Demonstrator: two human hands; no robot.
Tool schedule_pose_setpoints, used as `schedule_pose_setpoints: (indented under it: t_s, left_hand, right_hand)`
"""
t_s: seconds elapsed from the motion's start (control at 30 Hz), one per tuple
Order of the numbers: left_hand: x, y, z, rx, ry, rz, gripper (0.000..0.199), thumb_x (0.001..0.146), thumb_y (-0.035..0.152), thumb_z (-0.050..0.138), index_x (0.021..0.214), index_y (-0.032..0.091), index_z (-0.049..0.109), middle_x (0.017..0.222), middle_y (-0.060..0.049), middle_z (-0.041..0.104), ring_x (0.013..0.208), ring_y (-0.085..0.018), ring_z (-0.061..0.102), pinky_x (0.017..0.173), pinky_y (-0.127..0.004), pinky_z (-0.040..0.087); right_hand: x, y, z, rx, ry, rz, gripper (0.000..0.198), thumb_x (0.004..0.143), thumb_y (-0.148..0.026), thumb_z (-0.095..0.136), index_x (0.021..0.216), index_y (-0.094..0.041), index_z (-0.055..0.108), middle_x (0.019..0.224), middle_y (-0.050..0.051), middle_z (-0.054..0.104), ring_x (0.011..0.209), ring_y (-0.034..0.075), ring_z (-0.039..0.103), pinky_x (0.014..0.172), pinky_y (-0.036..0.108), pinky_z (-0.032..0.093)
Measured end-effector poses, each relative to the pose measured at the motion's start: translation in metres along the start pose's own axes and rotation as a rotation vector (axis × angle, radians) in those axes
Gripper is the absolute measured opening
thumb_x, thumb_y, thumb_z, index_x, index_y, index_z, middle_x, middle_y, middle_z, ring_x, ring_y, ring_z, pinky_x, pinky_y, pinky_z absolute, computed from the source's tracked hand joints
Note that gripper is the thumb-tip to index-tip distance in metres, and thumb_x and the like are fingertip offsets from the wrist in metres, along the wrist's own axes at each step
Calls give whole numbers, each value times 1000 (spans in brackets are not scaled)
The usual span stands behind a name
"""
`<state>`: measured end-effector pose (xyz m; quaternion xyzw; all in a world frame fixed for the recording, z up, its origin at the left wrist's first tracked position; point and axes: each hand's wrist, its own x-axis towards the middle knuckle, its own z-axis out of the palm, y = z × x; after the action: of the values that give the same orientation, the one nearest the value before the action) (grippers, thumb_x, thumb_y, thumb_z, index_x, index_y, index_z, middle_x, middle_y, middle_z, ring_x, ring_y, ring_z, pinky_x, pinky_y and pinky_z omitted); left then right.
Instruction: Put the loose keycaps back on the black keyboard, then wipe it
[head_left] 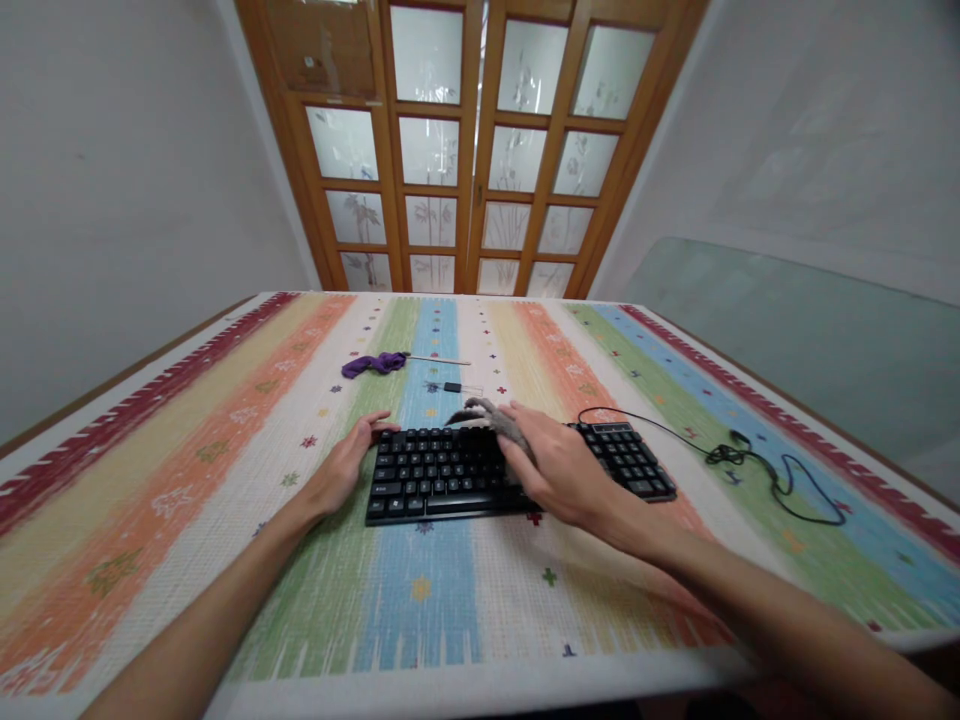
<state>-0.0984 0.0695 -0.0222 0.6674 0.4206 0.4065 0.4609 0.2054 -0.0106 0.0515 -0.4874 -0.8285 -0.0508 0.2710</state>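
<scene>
A black keyboard (420, 488) lies on the striped tablecloth in front of me. My left hand (346, 462) grips its far left corner, fingers reaching along the back edge. In my right hand (559, 465) is a grey cloth (510, 428), bunched under the fingers over the keys right of the middle. One loose end of the cloth trails left across the top rows. My right hand and the cloth hide part of the keys.
Beyond the keyboard lie a purple cloth (375, 365), a thin stick (442, 360) and a small black tool with wire prongs (452, 387). The keyboard's black cable (780, 485) loops across the right side of the tablecloth (300, 570). Wooden glazed doors (469, 150) stand behind the table.
</scene>
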Motion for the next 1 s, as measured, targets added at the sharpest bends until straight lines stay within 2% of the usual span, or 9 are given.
schedule_pose_setpoints:
  t_s: [0.07, 0.13, 0.27, 0.47, 0.67, 0.77, 0.87, 0.93, 1.0]
  left_hand:
    - [0, 0, 0, 13, -10, 7, 78, 91, 78, 33, 136, 17, 52, 128, -15, 65, 126, -32, 55, 117, -49, 30]
    - [-1, 0, -1, 28, -15, 11, 77, 92, 78, 32, 137, 18, 51, 131, -15, 64, 127, -31, 55, 117, -49, 30]
    - [-1, -2, -1, 30, -7, 11, 78, 92, 78, 32, 137, 18, 52, 136, -15, 61, 128, -31, 54, 118, -48, 30]
    - [-2, 0, 0, 8, 1, -2, 75, 93, 76, 33, 137, 19, 52, 135, -14, 62, 131, -30, 52, 119, -47, 28]
    - [-2, 3, 2, -25, 6, 8, 75, 92, 77, 35, 135, 19, 54, 132, -13, 64, 130, -30, 53, 119, -48, 28]
    - [-2, 3, 2, -32, 12, 1, 77, 91, 78, 36, 134, 18, 55, 131, -14, 64, 128, -31, 54, 119, -48, 28]
    - [-1, 1, 3, -30, 12, 4, 78, 90, 79, 36, 134, 18, 55, 131, -14, 64, 128, -31, 55, 119, -48, 28]
    - [0, -1, 3, -27, 5, 8, 78, 90, 79, 35, 134, 18, 54, 131, -14, 64, 128, -30, 55, 118, -48, 30]
    - [0, -3, 2, -21, 3, 7, 77, 91, 79, 34, 134, 18, 54, 131, -14, 64, 127, -30, 55, 118, -48, 31]
  right_hand:
    - [11, -14, 24, 125, -33, -91, 42, 100, -28, 41, 134, -7, 52, 139, 21, 58, 134, 30, 52, 110, 49, 45]
    - [20, -29, 47, 220, -123, -175, 44, 99, -27, 43, 137, -4, 51, 145, 22, 53, 142, 29, 43, 116, 49, 40]
    - [30, -60, 78, 236, -284, -243, 60, 99, -41, 49, 142, 1, 44, 152, 26, 42, 148, 31, 31, 121, 47, 33]
    - [26, -77, 93, 55, -218, -135, 86, 98, -58, 45, 147, 12, 32, 156, 35, 25, 151, 41, 15, 123, 53, 24]
    - [16, -71, 101, -58, -203, -233, 88, 96, -62, 46, 145, 10, 37, 153, 35, 31, 149, 42, 24, 122, 54, 26]
    - [11, -67, 99, -84, -190, -285, 75, 99, -54, 47, 144, 6, 40, 152, 32, 37, 148, 39, 28, 120, 53, 32]
    - [5, -63, 93, -119, -200, -346, 52, 102, -26, 43, 145, 3, 42, 152, 28, 40, 147, 35, 32, 120, 50, 35]
    - [1, -60, 89, -119, -219, -395, 49, 99, -13, 39, 145, 4, 42, 152, 27, 41, 146, 34, 34, 119, 48, 36]
    - [-2, -56, 86, -95, -236, -432, 50, 97, -10, 38, 144, 5, 42, 152, 27, 41, 146, 34, 34, 119, 47, 37]
